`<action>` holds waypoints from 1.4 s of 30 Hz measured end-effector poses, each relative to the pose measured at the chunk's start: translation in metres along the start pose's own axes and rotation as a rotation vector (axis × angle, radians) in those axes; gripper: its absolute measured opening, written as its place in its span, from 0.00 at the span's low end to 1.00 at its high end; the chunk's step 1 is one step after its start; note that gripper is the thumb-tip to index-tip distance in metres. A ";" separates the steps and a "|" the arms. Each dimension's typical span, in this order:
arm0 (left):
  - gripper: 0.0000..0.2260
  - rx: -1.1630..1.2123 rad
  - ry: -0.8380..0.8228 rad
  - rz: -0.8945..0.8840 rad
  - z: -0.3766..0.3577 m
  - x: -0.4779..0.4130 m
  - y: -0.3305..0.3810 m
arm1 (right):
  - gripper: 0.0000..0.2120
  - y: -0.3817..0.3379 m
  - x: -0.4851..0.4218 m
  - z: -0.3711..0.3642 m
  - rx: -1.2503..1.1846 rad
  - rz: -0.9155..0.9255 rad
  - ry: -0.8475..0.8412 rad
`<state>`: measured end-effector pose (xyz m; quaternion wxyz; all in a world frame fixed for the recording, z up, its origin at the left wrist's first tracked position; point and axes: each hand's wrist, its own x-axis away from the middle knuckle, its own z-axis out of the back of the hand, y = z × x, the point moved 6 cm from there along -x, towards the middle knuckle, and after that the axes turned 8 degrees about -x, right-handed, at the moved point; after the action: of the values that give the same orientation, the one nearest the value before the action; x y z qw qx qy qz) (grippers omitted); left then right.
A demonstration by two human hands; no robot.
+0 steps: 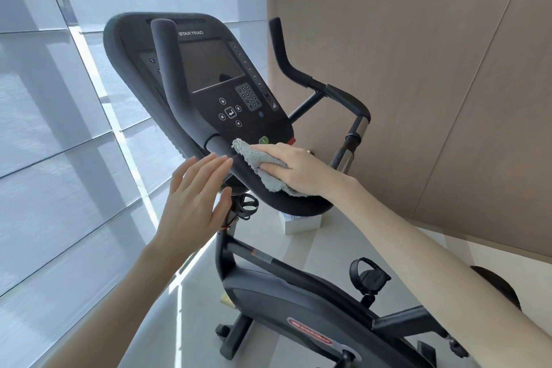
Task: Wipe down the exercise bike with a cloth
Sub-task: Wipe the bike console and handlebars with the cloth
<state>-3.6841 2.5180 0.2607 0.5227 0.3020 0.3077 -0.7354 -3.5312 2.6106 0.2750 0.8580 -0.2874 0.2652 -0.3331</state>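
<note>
A black exercise bike [286, 302] fills the middle of the view, its console [209, 69] tilted toward me. My right hand [298, 170] presses a light grey cloth [257, 161] onto the near curved handlebar [254, 185], just below the console's lower edge. My left hand [194, 197] hovers flat with fingers spread, just left of that handlebar, holding nothing; its fingertips are close to the bar beside the cloth. The left upright grip [170, 69] rises in front of the console.
A large window with a sheer blind [59, 128] runs along the left. Beige wall panels [433, 69] stand to the right. A small white box [301, 222] sits on the pale floor behind the handlebar. A pedal [369, 276] juts out at lower right.
</note>
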 end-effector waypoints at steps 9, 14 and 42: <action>0.17 0.007 0.020 -0.037 -0.008 -0.003 0.005 | 0.20 0.028 0.070 0.023 0.259 0.033 0.129; 0.18 0.002 0.013 -0.051 -0.009 -0.001 0.004 | 0.17 0.022 0.085 0.035 0.375 0.066 0.176; 0.21 0.060 -0.094 -0.016 -0.009 0.005 0.006 | 0.25 0.019 0.111 0.009 0.350 0.173 0.169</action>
<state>-3.6785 2.5198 0.2504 0.5214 0.2803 0.2629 -0.7619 -3.4466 2.5445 0.2392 0.8948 -0.0814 0.2981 -0.3221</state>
